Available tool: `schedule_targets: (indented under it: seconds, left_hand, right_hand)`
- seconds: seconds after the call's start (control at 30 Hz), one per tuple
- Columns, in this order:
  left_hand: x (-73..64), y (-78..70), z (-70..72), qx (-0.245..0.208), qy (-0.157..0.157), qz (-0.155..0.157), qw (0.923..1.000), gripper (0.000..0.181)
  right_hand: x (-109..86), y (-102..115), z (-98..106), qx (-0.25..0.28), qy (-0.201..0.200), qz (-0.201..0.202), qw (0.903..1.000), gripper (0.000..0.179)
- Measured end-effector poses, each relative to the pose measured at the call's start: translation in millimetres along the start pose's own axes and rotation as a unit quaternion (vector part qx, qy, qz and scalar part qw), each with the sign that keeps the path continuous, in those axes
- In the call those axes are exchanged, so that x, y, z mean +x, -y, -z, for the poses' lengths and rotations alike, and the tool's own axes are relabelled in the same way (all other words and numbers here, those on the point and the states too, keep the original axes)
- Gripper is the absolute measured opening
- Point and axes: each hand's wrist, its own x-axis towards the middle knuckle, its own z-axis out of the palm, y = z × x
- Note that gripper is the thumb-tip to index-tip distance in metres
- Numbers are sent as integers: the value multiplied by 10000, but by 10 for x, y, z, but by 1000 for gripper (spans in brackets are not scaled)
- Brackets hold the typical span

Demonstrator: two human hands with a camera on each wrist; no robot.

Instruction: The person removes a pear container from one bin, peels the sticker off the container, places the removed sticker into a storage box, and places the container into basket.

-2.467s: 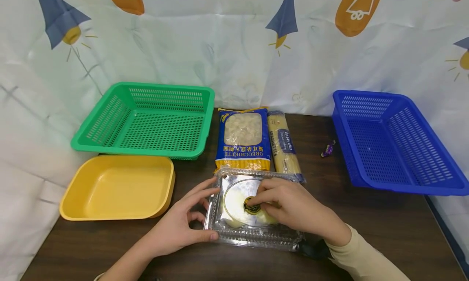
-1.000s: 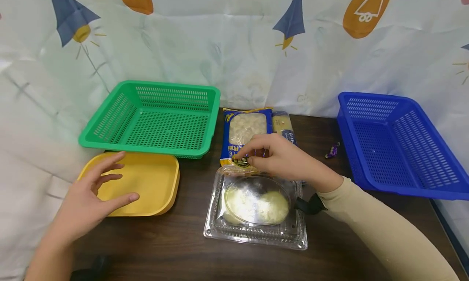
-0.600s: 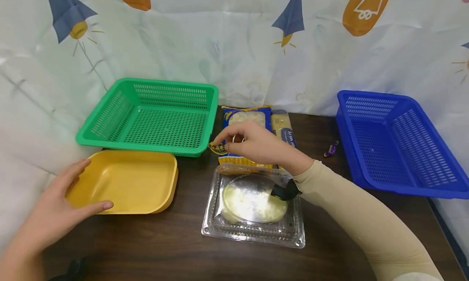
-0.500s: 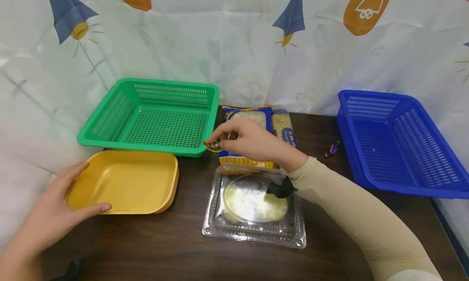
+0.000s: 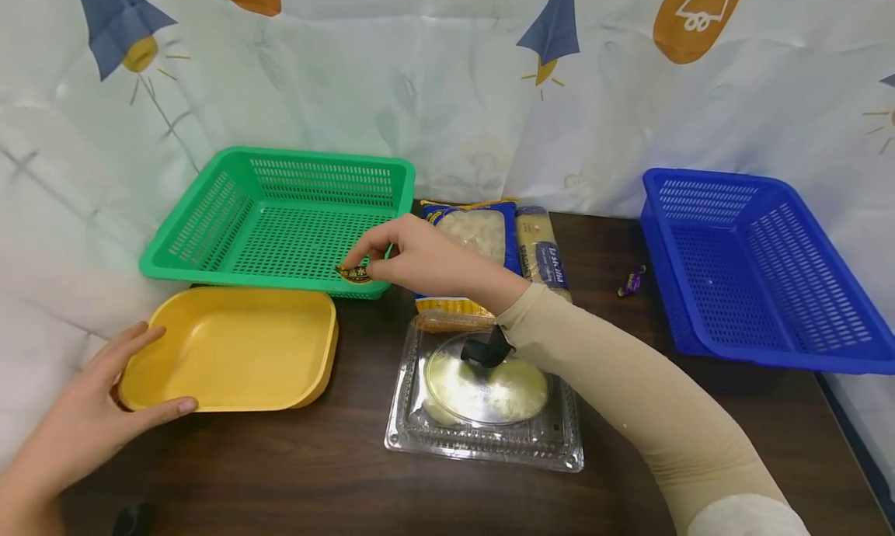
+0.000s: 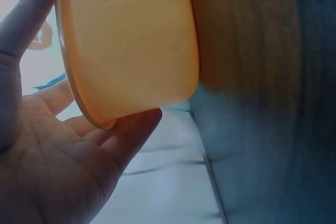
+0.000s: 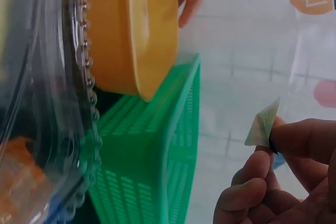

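Observation:
Over the front rim of the green basket (image 5: 280, 278), my right hand (image 5: 412, 252) pinches a small black-and-gold sticker (image 5: 354, 273) between thumb and fingers. Its pale back (image 7: 262, 125) shows in the right wrist view. My left hand (image 5: 98, 412) holds the left end of the yellow basin (image 5: 245, 349), with fingers around the rim and the thumb by the front edge. In the left wrist view some fingers reach under the rim of the basin (image 6: 126, 40). A clear plastic box (image 5: 482, 443) with pale round items inside sits under my right forearm.
Behind the box lie a blue orecchiette bag (image 5: 478, 229), partly hidden by my right arm, and a spaghetti pack (image 5: 538, 245). A purple-wrapped candy (image 5: 632, 281) lies near the blue basket (image 5: 769, 287) at right. A printed white cloth (image 5: 461, 93) hangs behind the dark table (image 5: 315, 474).
The sticker has come off the box lid and travelled left in my right hand to the green basket. My left hand has left the box and moved to the yellow basin's left end.

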Motion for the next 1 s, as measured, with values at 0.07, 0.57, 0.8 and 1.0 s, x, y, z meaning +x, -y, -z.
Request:
schedule_targets:
  seconds: [0.07, 0.57, 0.8, 1.0]
  left_hand:
    - [-19, 38, 0, -25, -13, -57, 10000, 118]
    - [-28, 113, 40, -339, 82, 34, 9994, 132]
    - [-66, 162, 34, -264, 106, 61, 9996, 130]
    - [-31, 152, 14, -380, 214, 84, 9990, 127]
  right_hand:
    - [78, 9, -62, -23, 106, 63, 9999, 30]
    - [405, 63, -550, -112, 602, -9, 9981, 31]
    - [535, 85, -767, -185, 925, -158, 9954, 30]
    - [595, 105, -915, -365, 1084, -132, 9934, 29]
